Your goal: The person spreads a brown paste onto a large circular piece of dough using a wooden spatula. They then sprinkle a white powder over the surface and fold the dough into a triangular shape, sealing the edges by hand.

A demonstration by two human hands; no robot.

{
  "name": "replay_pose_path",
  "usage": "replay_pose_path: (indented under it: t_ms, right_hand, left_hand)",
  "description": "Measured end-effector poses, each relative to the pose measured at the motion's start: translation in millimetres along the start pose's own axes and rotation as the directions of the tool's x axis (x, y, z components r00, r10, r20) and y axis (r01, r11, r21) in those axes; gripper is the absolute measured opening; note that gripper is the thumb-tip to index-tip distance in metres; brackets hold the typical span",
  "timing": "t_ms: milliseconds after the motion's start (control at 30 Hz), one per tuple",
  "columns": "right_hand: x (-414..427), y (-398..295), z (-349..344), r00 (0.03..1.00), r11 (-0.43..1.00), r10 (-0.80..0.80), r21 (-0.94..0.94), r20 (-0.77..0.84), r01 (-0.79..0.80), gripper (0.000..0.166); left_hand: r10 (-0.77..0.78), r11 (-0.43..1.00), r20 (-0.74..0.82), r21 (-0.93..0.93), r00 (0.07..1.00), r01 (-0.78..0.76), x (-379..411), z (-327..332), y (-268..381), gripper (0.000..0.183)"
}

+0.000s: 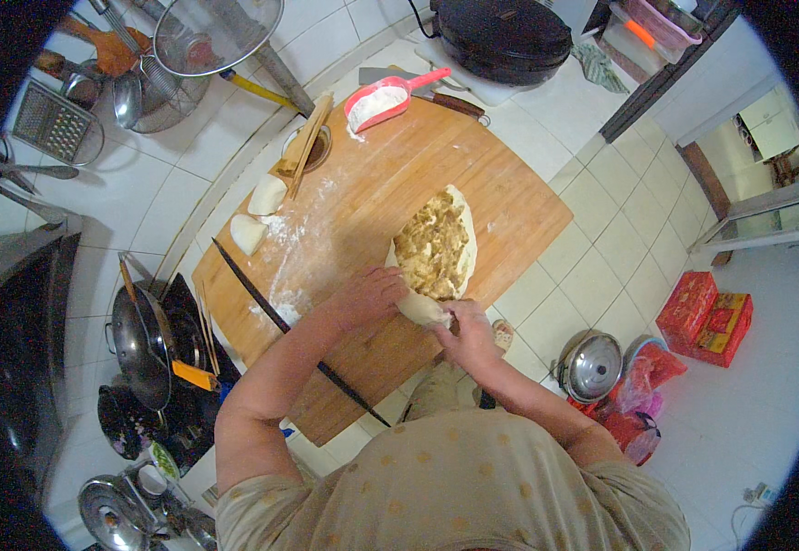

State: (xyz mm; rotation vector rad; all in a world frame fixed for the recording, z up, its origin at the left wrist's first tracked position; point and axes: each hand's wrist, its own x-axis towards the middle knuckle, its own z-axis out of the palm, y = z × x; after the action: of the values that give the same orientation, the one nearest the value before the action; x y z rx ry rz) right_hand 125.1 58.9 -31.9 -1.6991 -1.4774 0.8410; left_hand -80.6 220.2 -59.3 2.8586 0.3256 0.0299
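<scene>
A flat oval of dough (pixel 434 244) spread with a brown paste lies on the wooden board (pixel 509 186). Its near end is folded or rolled over into a pale flap. My left hand (pixel 375 296) rests at the flap's left side, fingers on the dough edge. My right hand (pixel 465 330) pinches the flap's right end between thumb and fingers. Two pale dough pieces (pixel 267 195) sit near the board's left edge, beside scattered flour (pixel 289 237). A dark, thin rolling pin or rod (pixel 255 293) lies across the board, passing under my left forearm.
A bowl of brown paste (pixel 318 150) with chopsticks (pixel 311 144) over it stands at the upper left of the board. Behind are a red scoop of flour (pixel 380 103), a cleaver (pixel 454 105) and a black electric griddle (pixel 502 38). A wok (pixel 141 344) stands at left.
</scene>
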Motion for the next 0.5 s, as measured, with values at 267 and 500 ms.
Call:
replay_pose_path:
  t_ms: [267, 500]
  right_hand:
    - [12.3, 9.0, -4.6, 0.906, 0.851, -0.401, -0.311, 0.139, 0.424, 0.047]
    - [31.6, 12.3, -19.4, 0.932, 0.909, -0.323, -0.221, 0.166, 0.354, 0.047]
  left_hand:
    - [-0.071, 0.997, -0.013, -0.037, 0.997, 0.070, 5.1, -14.3, 0.0, 0.036]
    - [0.013, 0.999, -0.162, -0.035, 0.987, -0.019, -3.1, -10.4, 4.7, 0.033]
